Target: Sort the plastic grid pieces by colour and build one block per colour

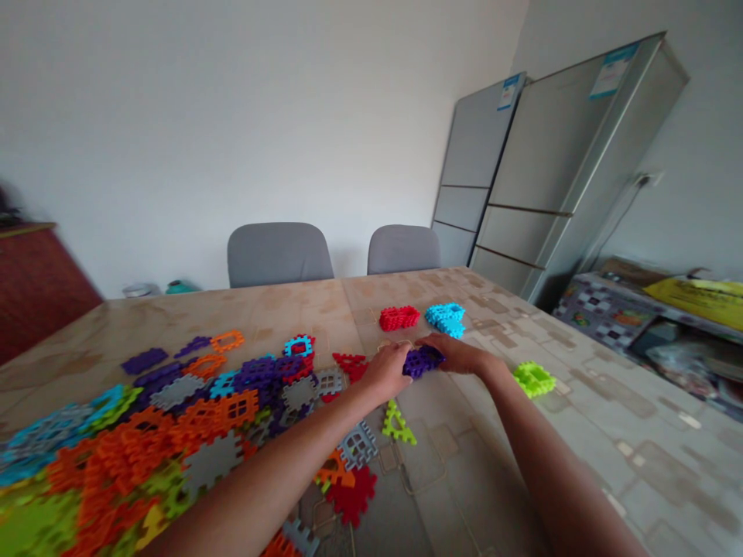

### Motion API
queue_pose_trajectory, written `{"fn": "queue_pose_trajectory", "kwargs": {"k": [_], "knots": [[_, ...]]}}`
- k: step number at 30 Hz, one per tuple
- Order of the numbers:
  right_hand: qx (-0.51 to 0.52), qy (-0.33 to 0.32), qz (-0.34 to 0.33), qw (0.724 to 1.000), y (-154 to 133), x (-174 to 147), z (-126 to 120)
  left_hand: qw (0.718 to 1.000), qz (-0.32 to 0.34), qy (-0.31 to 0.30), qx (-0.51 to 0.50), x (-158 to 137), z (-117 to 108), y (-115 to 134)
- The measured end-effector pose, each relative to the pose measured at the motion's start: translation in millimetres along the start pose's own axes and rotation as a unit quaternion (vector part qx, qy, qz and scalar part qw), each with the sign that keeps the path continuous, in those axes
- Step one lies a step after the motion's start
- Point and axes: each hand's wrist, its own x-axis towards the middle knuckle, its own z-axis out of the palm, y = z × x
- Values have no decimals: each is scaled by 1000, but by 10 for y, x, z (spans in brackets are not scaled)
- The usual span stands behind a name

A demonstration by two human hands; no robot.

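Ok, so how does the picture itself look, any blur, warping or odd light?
In the head view, the tall refrigerator leans, likely from lens distortion; in the head view, the green pieces at lower left look blurry; also in the head view, light is soft and the table darkens at bottom centre.

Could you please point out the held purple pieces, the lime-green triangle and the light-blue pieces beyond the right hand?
Purple pieces (421, 362): head view, middle of their side.
Lime-green triangle (399, 436): head view, near bar.
Light-blue pieces (446, 320): head view, near the middle.
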Motion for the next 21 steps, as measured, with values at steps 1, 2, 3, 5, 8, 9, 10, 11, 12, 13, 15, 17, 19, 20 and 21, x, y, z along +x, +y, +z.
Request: {"fn": "queue_pose_trajectory", "kwargs": {"k": [1, 2, 3, 5, 8, 9, 10, 11, 12, 13, 15, 17, 19, 20, 21], "knots": [[-1, 0, -1, 1000, -1, -2, 1, 1000, 3, 0, 0, 6, 6, 11], [-1, -1, -1, 1000, -1, -3, 2, 1000, 6, 0, 1, 13, 12, 22], [-2, -3, -1, 1000, 1, -4, 3, 1000, 9, 0, 2, 21, 20, 32], [-2, -7, -1, 1000, 7, -5, 3, 1000, 13, 0, 5, 34, 36, 47], [0, -14, 3, 1000, 9, -1, 9, 1000, 15, 2, 8, 37, 50, 51], [1, -15, 6, 1000, 5, 1, 13, 1000, 16, 3, 10, 33, 51, 48], [3, -15, 10, 1000, -3, 2, 17, 1000, 17, 4, 11, 27, 47, 43], [4, -14, 15, 1000, -13, 1, 18, 1000, 18, 4, 11, 19, 41, 38], [6, -13, 21, 1000, -24, -3, 14, 1000, 20, 6, 12, 9, 31, 33], [7, -10, 27, 1000, -32, -12, 1, 1000, 21, 7, 12, -4, 17, 30], [9, 1, 42, 999, -31, -55, -59, 1000, 21, 13, 12, -36, -18, 36], [9, 22, 63, 998, 16, -143, -175, 999, 21, 26, 11, -74, -55, 72], [7, 47, 91, 995, 121, -282, -336, 999, 30, 41, 4, -115, -81, 155], [5, 60, 106, 993, 193, -371, -421, 998, 39, 46, -3, -133, -84, 217], [0, 73, 123, 990, 273, -471, -501, 997, 53, 46, -13, -147, -78, 293]]}}
